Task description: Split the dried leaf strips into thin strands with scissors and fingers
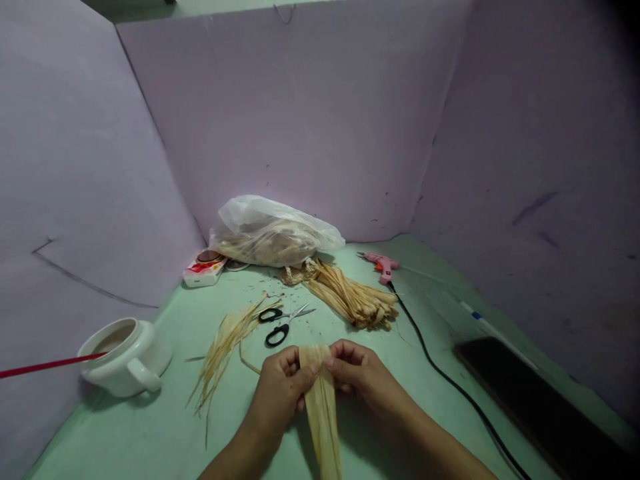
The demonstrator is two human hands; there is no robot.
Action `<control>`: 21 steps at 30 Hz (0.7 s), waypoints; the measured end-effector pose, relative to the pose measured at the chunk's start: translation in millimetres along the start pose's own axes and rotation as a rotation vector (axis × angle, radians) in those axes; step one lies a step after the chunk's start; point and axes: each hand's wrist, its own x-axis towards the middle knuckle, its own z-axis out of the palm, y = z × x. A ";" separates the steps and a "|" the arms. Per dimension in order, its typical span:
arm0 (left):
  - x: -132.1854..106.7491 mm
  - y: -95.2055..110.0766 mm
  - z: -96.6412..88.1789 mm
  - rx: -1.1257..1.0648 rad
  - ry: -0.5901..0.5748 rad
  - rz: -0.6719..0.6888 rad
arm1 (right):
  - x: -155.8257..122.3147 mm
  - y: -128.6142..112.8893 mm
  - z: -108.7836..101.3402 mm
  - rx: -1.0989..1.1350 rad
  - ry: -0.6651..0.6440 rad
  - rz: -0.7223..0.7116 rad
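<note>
A long pale dried husk strip [323, 413] lies lengthwise between my hands on the green tabletop [150, 433]. My left hand [280, 393] pinches its top edge from the left, and my right hand [357, 373] pinches the same edge from the right, fingers curled. Just beyond my hands lie black-handled scissors [283, 323]. A loose fan of thin husk strips [225, 347] spreads to the left, and a bundle of folded strips [353, 297] lies behind on the right.
A clear plastic bag of husks [273, 233] sits at the back. A pink glue gun [381, 265] trails a black cord [450, 380]. A white cup [123, 357] with a red stick stands at left, a dark slab [530, 400] at right. Purple walls enclose the table.
</note>
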 end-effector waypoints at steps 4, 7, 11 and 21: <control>0.8 -1.0 -0.2 0.006 -0.019 -0.006 | -0.5 -0.3 1.3 0.007 0.011 0.002; 1.9 -2.7 -1.9 0.013 0.021 0.015 | -1.4 -1.8 2.7 0.009 0.009 0.001; 1.9 -3.3 -2.8 0.002 0.013 -0.006 | -2.4 -2.6 3.3 0.035 -0.009 -0.006; 0.2 0.0 -1.2 -0.005 -0.042 -0.013 | -2.4 -1.0 1.8 0.029 -0.027 0.061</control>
